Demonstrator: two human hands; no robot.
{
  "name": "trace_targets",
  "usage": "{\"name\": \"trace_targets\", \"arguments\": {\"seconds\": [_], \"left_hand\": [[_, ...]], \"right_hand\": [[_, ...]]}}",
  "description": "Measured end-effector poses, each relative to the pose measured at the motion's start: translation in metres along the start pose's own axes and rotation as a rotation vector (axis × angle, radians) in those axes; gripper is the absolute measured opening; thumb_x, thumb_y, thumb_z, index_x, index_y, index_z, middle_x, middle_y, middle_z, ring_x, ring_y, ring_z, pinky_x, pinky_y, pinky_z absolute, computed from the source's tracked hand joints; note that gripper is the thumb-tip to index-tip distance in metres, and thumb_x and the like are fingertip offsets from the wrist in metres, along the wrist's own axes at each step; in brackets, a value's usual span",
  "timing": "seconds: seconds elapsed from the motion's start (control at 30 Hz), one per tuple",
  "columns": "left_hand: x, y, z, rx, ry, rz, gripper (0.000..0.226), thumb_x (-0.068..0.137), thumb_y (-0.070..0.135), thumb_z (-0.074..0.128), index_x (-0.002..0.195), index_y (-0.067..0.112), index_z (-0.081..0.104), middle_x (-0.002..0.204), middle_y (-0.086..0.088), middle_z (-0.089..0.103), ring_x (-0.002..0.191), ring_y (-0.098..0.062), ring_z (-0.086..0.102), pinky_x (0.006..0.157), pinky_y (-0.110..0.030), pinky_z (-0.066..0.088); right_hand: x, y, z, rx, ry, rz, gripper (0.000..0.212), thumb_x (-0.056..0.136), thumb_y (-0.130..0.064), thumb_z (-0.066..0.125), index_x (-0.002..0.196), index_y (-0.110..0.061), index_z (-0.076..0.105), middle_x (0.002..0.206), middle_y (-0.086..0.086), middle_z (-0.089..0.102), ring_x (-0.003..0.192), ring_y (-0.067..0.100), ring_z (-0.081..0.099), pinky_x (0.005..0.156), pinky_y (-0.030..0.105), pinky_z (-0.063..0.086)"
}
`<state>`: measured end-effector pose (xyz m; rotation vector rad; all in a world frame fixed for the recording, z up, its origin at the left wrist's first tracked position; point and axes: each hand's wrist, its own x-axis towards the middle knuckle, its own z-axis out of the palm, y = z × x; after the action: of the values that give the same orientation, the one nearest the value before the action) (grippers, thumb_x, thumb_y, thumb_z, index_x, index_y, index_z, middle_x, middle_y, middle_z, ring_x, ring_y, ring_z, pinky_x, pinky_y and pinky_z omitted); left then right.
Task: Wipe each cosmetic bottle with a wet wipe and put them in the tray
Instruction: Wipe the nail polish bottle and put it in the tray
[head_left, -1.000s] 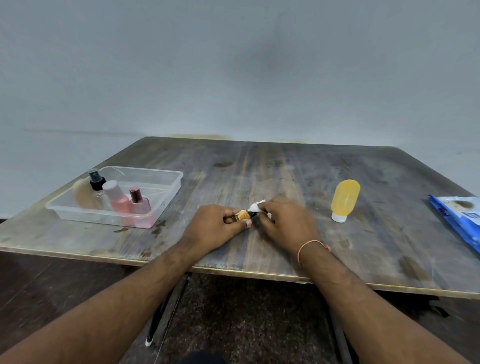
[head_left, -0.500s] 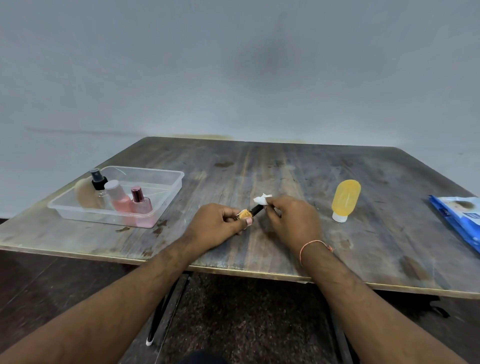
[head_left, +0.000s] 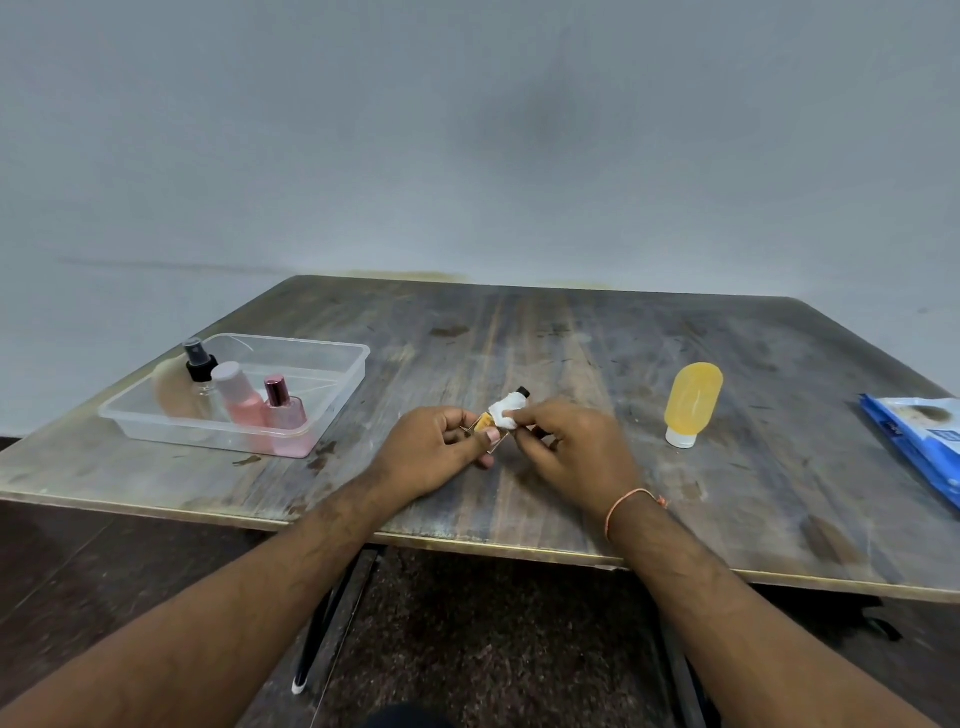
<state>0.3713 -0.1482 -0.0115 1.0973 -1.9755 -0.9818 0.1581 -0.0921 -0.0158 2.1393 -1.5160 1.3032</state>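
Observation:
My left hand (head_left: 431, 452) pinches a small orange bottle with a black cap (head_left: 486, 422) just above the table, near its front edge. My right hand (head_left: 566, 447) holds a white wet wipe (head_left: 506, 415) wrapped round the bottle's neck; only the cap tip shows beyond it. A clear plastic tray (head_left: 332, 379) stands at the left and holds a black-capped spray bottle (head_left: 200, 371), a pink bottle with a grey cap (head_left: 239, 397), a pink bottle with a maroon cap (head_left: 280, 410) and a tan bottle (head_left: 174, 397). A yellow bottle (head_left: 691, 402) stands cap-down to the right of my hands.
A blue wet-wipe pack (head_left: 924, 436) lies at the table's right edge. The worn wooden table (head_left: 519, 338) has its front edge just below my wrists. A grey wall rises behind it. Dark floor and table legs show beneath.
My right hand has slid the wipe back down the bottle from the cap towards the neck. The bottle has tilted a little more upright. My left hand has hardly moved.

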Motion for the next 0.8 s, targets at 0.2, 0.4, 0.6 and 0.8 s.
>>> {"name": "trace_targets", "arguments": {"seconds": [0.2, 0.4, 0.6, 0.8], "left_hand": [[-0.002, 0.004, 0.0, -0.004, -0.027, 0.058, 0.013, 0.1, 0.04, 0.074, 0.108, 0.03, 0.078, 0.082, 0.011, 0.082, 0.087, -0.003, 0.078, 0.09, -0.027, 0.053], [0.002, -0.006, 0.003, 0.124, 0.071, 0.14, 0.018, 0.088, 0.043, 0.087, 0.089, 0.031, 0.073, 0.061, 0.013, 0.058, 0.057, -0.002, 0.052, 0.061, -0.027, 0.044], [0.002, -0.008, 0.004, 0.188, 0.109, 0.154, 0.022, 0.084, 0.041, 0.089, 0.087, 0.031, 0.069, 0.056, 0.015, 0.053, 0.056, -0.002, 0.05, 0.062, -0.029, 0.044], [-0.003, -0.005, 0.005, 0.362, 0.146, 0.248, 0.019, 0.088, 0.042, 0.083, 0.088, 0.035, 0.065, 0.061, 0.008, 0.059, 0.061, -0.014, 0.059, 0.061, -0.042, 0.051]], "right_hand": [[-0.001, 0.002, 0.0, 0.075, 0.035, 0.128, 0.018, 0.09, -0.022, 0.074, 0.106, -0.032, 0.078, 0.097, -0.014, 0.08, 0.083, 0.01, 0.076, 0.072, 0.038, 0.062], [0.003, 0.003, -0.003, 0.135, 0.153, 0.284, 0.015, 0.097, -0.027, 0.078, 0.111, -0.031, 0.078, 0.101, -0.013, 0.082, 0.084, 0.011, 0.078, 0.075, 0.039, 0.064], [0.004, 0.003, -0.004, 0.108, 0.124, 0.322, 0.017, 0.096, -0.029, 0.078, 0.113, -0.029, 0.08, 0.101, -0.012, 0.082, 0.08, 0.013, 0.076, 0.074, 0.036, 0.062], [0.005, 0.003, -0.001, -0.031, 0.057, 0.226, 0.019, 0.088, -0.017, 0.08, 0.105, -0.026, 0.083, 0.096, -0.007, 0.078, 0.078, 0.017, 0.069, 0.072, 0.031, 0.056]]}}
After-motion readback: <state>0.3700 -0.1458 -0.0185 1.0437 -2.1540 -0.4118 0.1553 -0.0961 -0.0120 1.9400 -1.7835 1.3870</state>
